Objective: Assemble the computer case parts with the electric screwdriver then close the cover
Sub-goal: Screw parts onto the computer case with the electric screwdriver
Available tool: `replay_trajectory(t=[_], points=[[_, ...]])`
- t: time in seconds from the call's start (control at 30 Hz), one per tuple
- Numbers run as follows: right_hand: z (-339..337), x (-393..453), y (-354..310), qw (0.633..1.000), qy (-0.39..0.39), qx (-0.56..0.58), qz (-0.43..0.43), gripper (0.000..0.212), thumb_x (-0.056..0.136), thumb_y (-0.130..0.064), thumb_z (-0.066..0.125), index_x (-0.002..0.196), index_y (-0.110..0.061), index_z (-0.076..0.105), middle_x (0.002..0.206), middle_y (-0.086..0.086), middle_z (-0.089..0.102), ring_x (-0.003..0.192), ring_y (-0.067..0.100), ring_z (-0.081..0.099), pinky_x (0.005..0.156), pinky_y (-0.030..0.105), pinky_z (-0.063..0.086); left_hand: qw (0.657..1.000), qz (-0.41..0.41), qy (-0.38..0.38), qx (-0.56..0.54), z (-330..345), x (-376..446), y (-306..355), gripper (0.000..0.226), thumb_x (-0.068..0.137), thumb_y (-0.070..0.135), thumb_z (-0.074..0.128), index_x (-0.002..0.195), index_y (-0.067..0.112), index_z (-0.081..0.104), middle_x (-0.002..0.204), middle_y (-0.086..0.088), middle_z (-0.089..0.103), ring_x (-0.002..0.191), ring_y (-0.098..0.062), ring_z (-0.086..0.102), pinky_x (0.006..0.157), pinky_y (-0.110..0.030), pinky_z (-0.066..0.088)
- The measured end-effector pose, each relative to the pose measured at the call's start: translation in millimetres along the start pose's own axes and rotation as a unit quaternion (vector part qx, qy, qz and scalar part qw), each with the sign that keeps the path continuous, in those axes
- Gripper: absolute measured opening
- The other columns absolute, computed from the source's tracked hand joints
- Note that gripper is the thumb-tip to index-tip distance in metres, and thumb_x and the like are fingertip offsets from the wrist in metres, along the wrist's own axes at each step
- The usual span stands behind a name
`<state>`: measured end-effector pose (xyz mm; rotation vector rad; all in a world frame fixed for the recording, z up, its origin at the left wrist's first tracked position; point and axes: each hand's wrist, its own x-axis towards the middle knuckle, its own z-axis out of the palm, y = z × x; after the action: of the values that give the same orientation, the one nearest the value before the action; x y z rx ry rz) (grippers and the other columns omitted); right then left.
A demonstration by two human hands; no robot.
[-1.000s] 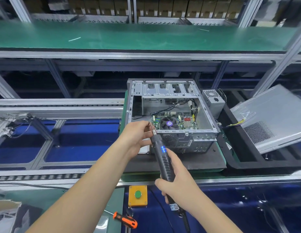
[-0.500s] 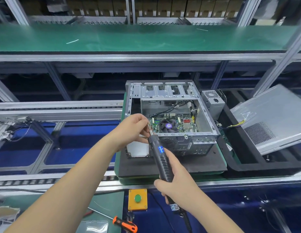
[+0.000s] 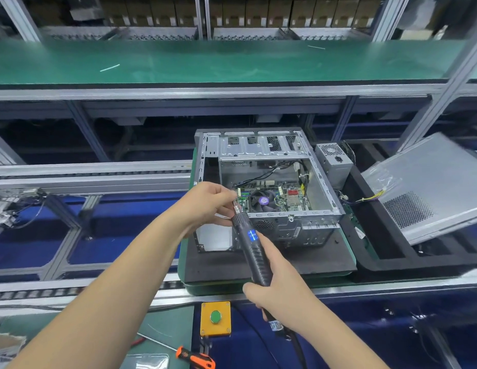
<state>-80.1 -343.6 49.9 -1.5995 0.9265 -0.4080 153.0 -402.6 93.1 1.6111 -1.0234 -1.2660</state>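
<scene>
Left hand [image 3: 205, 203] is pinching right at the bit end of the electric screwdriver [image 3: 252, 249], probably seating a screw, though it's too small to tell. Right hand [image 3: 280, 291] is wrapped round the ribbed lower grip, which looks like the non-slip spot to hold. Just behind the tip sits the open computer case [image 3: 269, 187]: stiff sheet metal, fragile board inside. The cover [image 3: 429, 187] leans well off to the right; it's thin and probably flexy, so I'd lift it by the edges.

The computer case [image 3: 266, 187] sits on a pad [image 3: 272, 259], with the cover [image 3: 429, 187] to its right.
</scene>
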Motion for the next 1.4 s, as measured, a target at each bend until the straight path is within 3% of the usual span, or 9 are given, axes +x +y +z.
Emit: replay_trajectory(t=[0.33, 0.43, 0.57, 0.7, 0.8, 0.97, 1.07, 1.23, 1.4], points=[[-5, -6, 2, 1.000, 0.025, 0.006, 0.001, 0.099, 0.071, -0.030, 0.069, 0.148, -0.070, 0.021, 0.125, -0.010, 0.058, 0.061, 0.006, 0.064, 0.054, 0.028, 0.058, 0.996, -0.052, -0.014, -0.067, 13, 6, 6, 0.032, 0.093, 0.027, 0.076, 0.108, 0.000, 0.072, 0.096, -0.016, 0.072, 0.072, -0.018, 0.070, 0.086, -0.045, 0.063], [-6, -8, 5, 0.999, 0.038, 0.014, 0.001, 0.098, 0.067, -0.035, 0.069, 0.145, -0.073, 0.022, 0.124, -0.014, 0.058, 0.063, 0.006, 0.066, 0.056, 0.027, 0.058, 0.997, -0.043, -0.025, -0.065, 16, 13, 5, 0.044, 0.093, 0.045, 0.072, 0.109, 0.004, 0.071, 0.096, -0.011, 0.075, 0.080, -0.018, 0.075, 0.077, -0.038, 0.063], [-12, -9, 11, 0.998, 0.068, 0.009, -0.006, 0.092, 0.070, -0.034, 0.069, 0.137, -0.080, 0.025, 0.114, -0.020, 0.063, 0.067, 0.008, 0.066, 0.061, 0.028, 0.060, 0.978, 0.044, 0.110, 0.171, 15, 36, 0, 0.047, 0.102, 0.050, 0.046, 0.098, 0.010, 0.070, 0.085, -0.002, 0.077, 0.082, -0.020, 0.074, 0.078, -0.037, 0.059], [-18, -11, 16, 0.997, 0.080, 0.012, 0.004, 0.092, 0.069, -0.032, 0.068, 0.140, -0.075, 0.029, 0.113, -0.011, 0.065, 0.063, 0.012, 0.063, 0.055, 0.033, 0.060, 0.903, -0.001, -0.054, 0.425, 16, 52, -12, 0.061, 0.099, 0.065, 0.034, 0.091, 0.012, 0.063, 0.096, -0.005, 0.067, 0.090, -0.023, 0.063, 0.085, -0.035, 0.047], [-20, -15, 17, 0.997, 0.075, 0.016, 0.019, 0.094, 0.067, -0.033, 0.068, 0.141, -0.074, 0.028, 0.114, -0.004, 0.064, 0.059, 0.012, 0.062, 0.053, 0.032, 0.058, 0.870, -0.054, -0.145, 0.468, 15, 57, -15, 0.077, 0.096, 0.075, 0.027, 0.105, 0.009, 0.066, 0.107, -0.004, 0.071, 0.106, -0.023, 0.066, 0.093, -0.036, 0.045], [-17, -20, 21, 0.998, 0.060, 0.014, 0.028, 0.094, 0.068, -0.032, 0.069, 0.143, -0.072, 0.027, 0.118, 0.000, 0.063, 0.059, 0.005, 0.063, 0.054, 0.027, 0.057, 0.887, -0.009, -0.157, 0.435, 4, 59, -20, 0.059, 0.092, 0.075, 0.035, 0.071, 0.023, 0.056, 0.070, 0.013, 0.066, 0.081, -0.013, 0.071, 0.086, -0.040, 0.058], [-14, -23, 27, 0.998, 0.051, 0.009, 0.035, 0.095, 0.071, -0.030, 0.069, 0.147, -0.069, 0.026, 0.114, 0.000, 0.064, 0.059, 0.006, 0.063, 0.055, 0.027, 0.056, 0.900, 0.037, -0.169, 0.401, -2, 61, -22, 0.054, 0.095, 0.065, 0.045, 0.064, 0.021, 0.041, 0.056, 0.012, 0.047, 0.057, -0.012, 0.046, 0.074, -0.033, 0.050], [-6, -26, 34, 0.998, 0.040, 0.014, 0.044, 0.094, 0.071, -0.029, 0.069, 0.145, -0.070, 0.028, 0.108, -0.001, 0.065, 0.057, 0.010, 0.063, 0.054, 0.030, 0.057, 0.901, 0.068, -0.155, 0.399, -9, 61, -24, 0.053, 0.093, 0.060, 0.051, 0.067, 0.015, 0.039, 0.063, 0.001, 0.038, 0.062, -0.018, 0.051, 0.070, -0.037, 0.048], [-4, -25, 37, 0.998, 0.048, 0.009, 0.044, 0.093, 0.067, -0.033, 0.068, 0.142, -0.073, 0.029, 0.107, -0.002, 0.066, 0.058, 0.012, 0.064, 0.052, 0.030, 0.057, 0.887, 0.005, -0.135, 0.442, 13, 61, -16, 0.062, 0.091, 0.078, 0.030, 0.095, 0.024, 0.059, 0.101, 0.003, 0.062, 0.099, -0.019, 0.062, 0.101, -0.041, 0.046]])
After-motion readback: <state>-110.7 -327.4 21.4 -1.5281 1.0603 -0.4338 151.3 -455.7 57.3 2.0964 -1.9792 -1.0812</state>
